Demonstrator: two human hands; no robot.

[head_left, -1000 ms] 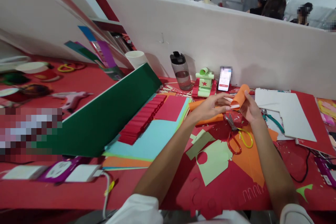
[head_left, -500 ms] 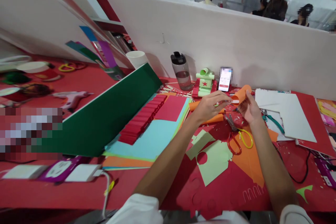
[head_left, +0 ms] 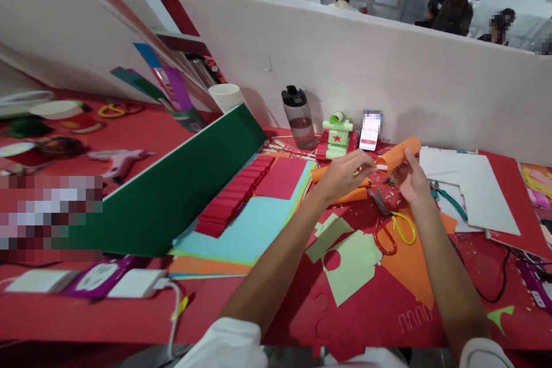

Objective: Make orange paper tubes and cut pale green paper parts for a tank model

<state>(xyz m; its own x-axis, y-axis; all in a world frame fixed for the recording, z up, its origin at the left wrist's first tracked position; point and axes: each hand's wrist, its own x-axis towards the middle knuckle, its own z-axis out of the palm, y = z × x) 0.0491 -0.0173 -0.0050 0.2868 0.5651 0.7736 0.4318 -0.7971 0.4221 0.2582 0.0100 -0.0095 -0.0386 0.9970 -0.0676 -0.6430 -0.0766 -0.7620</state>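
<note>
My right hand [head_left: 409, 179] is closed around a rolled orange paper tube [head_left: 400, 153], holding it tilted above the table. At the tube's near left end, the fingers of my left hand [head_left: 347, 175] pinch a small white strip [head_left: 382, 167] that shows at the opening. More orange rolls [head_left: 351, 195] lie under and beside my left hand. Below the hands rest scissors [head_left: 394, 224] with one red and one yellow handle, over an orange sheet [head_left: 409, 270]. Pale green paper cutouts [head_left: 351, 273] lie nearer to me.
A green paper model [head_left: 338, 137] with a red star stands behind my hands, between a water bottle [head_left: 299, 118] and a phone [head_left: 371, 130]. Teal-handled pliers [head_left: 451, 202] and white boards [head_left: 483, 190] are at right. A slanted green board [head_left: 172, 190] and coloured sheets [head_left: 259, 224] lie left.
The orange tube has turned slightly and shifted up and right in my right hand. My left fingertips have drawn back a little to the left.
</note>
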